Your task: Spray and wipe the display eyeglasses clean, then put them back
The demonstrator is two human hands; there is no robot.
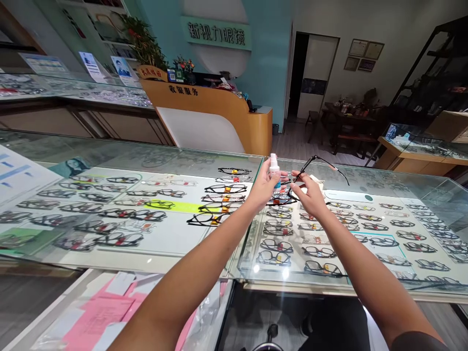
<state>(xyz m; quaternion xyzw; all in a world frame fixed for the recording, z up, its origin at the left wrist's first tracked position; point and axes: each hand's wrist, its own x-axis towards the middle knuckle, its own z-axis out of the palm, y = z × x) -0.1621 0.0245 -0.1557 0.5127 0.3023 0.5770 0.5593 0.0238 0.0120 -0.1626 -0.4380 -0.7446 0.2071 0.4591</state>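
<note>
My left hand [261, 187] is closed around a small white spray bottle [274, 171] with a blue-marked label, held upright over the glass counter. Just to its right, my right hand [310, 196] grips a pair of dark-framed eyeglasses [315, 157], one temple arm stretching out to the right. A pale cloth-like piece [318, 182] shows behind the right fingers; whether it is held I cannot tell. Part of the eyeglasses is hidden by the fingers. Left of the bottle, several black-framed eyeglasses [225, 189] with orange tags form a column.
Glass display counters [252, 258] filled with rows of eyeglasses span the front. Below on the left, an open drawer [78, 287] holds pink and white papers. A wooden reception desk [215, 102] stands beyond, with a dark table [351, 117] at the back right.
</note>
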